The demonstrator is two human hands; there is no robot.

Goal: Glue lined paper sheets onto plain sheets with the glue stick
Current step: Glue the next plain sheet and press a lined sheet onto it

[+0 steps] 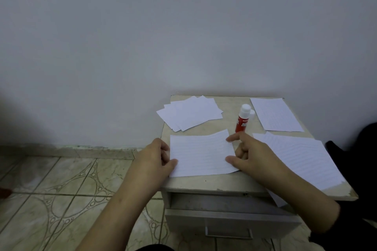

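A lined sheet (201, 155) lies near the front of the small beige table (228, 126). My left hand (157, 156) grips its left edge, thumb on top. My right hand (247, 152) touches its right side with forefinger and thumb stretched out flat and the other fingers curled. A red glue stick (242, 119) with a white top stands upright just behind the sheet, with its white cap (252, 113) beside it. A fanned pile of plain sheets (190, 116) sits at the back left, overhanging the table edge. More lined sheets lie at the back right (275, 115) and front right (302, 159).
The table stands against a pale wall (183, 26). Its top drawer (224, 216) is pulled out a little below the front edge. Patterned floor tiles (67, 193) spread to the left. Something dark (365, 138) is at the right edge.
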